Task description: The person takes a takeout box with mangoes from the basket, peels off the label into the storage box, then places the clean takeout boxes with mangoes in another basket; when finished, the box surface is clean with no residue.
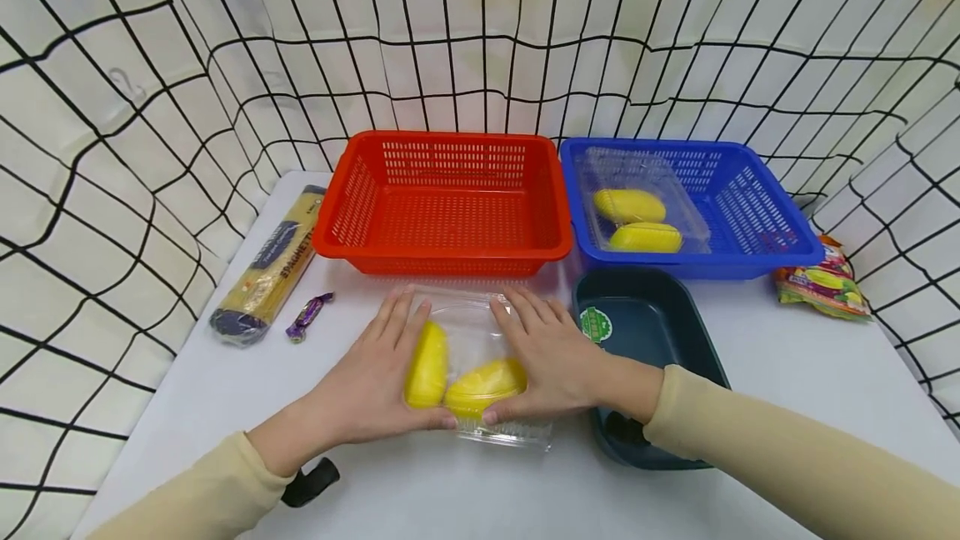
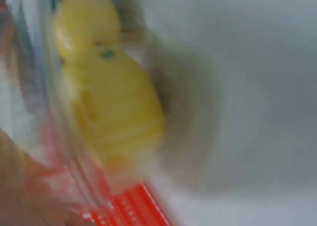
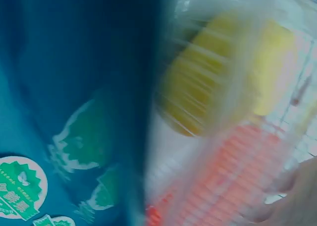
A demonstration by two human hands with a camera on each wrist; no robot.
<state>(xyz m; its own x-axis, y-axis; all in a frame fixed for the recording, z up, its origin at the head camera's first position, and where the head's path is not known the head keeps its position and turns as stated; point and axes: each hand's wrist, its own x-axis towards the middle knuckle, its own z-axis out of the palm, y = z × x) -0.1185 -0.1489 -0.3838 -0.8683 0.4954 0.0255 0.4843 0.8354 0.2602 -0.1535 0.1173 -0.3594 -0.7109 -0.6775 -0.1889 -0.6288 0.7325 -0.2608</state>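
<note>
A clear plastic clamshell box (image 1: 480, 307) with two yellow fruit-shaped pieces in it is held between both hands, in front of the red basket. My left hand (image 1: 378, 373) grips its left side, fingers along the far part and thumb at the near edge. On the opposite side my right hand (image 1: 558, 357) grips it the same way, close to the dark teal tub (image 1: 652, 307). One yellow piece (image 1: 427, 365) stands along the left wall; the other yellow piece (image 1: 486, 387) lies across the near side. Both wrist views are blurred but show yellow through the plastic.
Behind stands a red basket (image 1: 442, 263). To its right, a blue basket (image 1: 757, 215) holds a similar clear box (image 1: 622, 169) with two yellow pieces. Spaghetti (image 1: 273, 265) and a purple-wrapped candy (image 1: 309, 317) lie left, a colourful snack packet (image 1: 823, 282) right. Black wire mesh surrounds the table.
</note>
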